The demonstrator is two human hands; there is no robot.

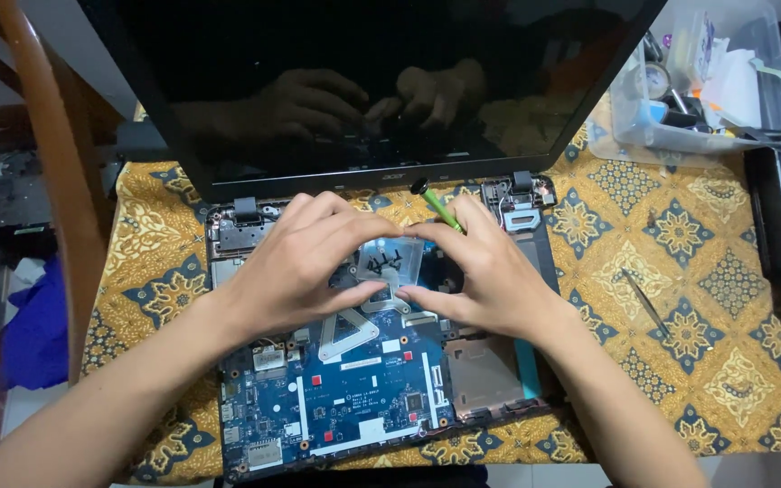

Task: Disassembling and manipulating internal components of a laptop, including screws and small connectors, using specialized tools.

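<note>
An opened laptop (pixel 228 235) lies on a patterned cloth, its dark screen (pixel 363 81) upright and its blue circuit board (pixel 336 402) bare. My left hand (pixel 296 262) and my right hand (pixel 485 271) meet over the board's upper middle, fingertips pinching at a small clear plastic piece (pixel 390 258) with several dark screws on it. My right hand also holds a green-handled screwdriver (pixel 436 206), which sticks up toward the hinge. A silver metal bracket (pixel 347 333) lies on the board just below my hands.
Metal tweezers (pixel 646 303) lie on the yellow and blue patterned cloth (pixel 680 235) to the right. A clear plastic box (pixel 707 81) of tools stands at the back right. A wooden chair rail (pixel 51 172) rises on the left.
</note>
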